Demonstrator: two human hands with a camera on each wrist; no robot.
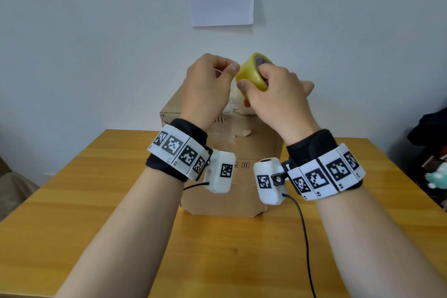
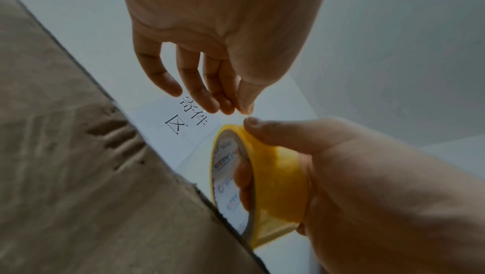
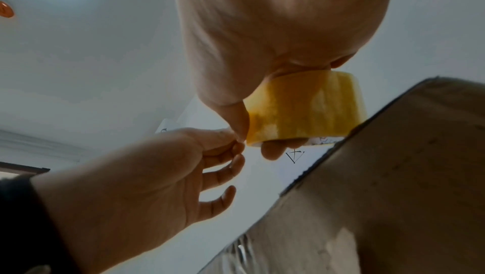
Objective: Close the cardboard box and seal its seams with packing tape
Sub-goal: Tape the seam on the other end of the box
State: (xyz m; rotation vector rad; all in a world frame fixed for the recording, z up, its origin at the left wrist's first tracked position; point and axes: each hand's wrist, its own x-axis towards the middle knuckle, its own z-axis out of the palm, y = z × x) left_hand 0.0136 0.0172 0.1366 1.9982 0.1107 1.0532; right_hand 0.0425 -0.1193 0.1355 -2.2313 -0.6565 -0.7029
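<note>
While the right hand (image 1: 273,89) grips the tape roll (image 1: 254,72) above the box (image 1: 251,147), the left hand (image 1: 208,84), at nine o'clock, pinches its thin free end, which could slip and restick.

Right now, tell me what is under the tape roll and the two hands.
The cardboard box stands on the table beneath the tape roll, right hand and left hand. Both hands cover most of its top, so seams cannot be seen.

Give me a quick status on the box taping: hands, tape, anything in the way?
Right hand grips the tape roll above the box. Left hand pinches at the roll's edge. No tape strip seen pulled out. Nothing in the way.
</note>
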